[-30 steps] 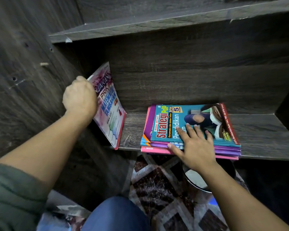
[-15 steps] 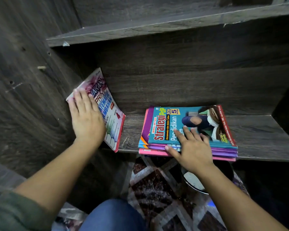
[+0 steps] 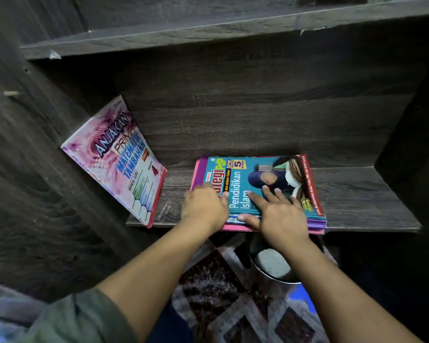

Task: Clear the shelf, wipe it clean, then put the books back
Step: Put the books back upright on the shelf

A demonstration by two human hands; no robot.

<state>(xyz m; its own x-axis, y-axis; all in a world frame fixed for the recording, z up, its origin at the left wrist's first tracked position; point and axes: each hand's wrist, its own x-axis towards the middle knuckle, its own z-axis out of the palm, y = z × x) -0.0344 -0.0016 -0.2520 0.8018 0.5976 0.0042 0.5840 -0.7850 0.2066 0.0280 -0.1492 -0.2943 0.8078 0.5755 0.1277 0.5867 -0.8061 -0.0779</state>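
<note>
A stack of books [image 3: 315, 222] lies flat on the dark wooden shelf [image 3: 357, 194], with a teal book [image 3: 258, 174] on top. My left hand [image 3: 203, 206] is at the stack's front left corner, its fingers curled over the teal book's left edge and its thumb hidden. My right hand [image 3: 278, 216] lies flat on the teal cover with the fingers spread and the thumb at the stack's front edge. A pink book [image 3: 117, 159] leans tilted against the left side wall, and neither hand touches it.
Another shelf board [image 3: 208, 35] runs above. Below the shelf's front edge stands a round metal pot [image 3: 273, 268] on a patterned carpet [image 3: 216, 280]. Bare shelf shows to the right of the stack.
My left hand let go of the pink book, which now leans alone on the side wall, and moved right to the stack's left corner. My right hand stayed on the teal cover.
</note>
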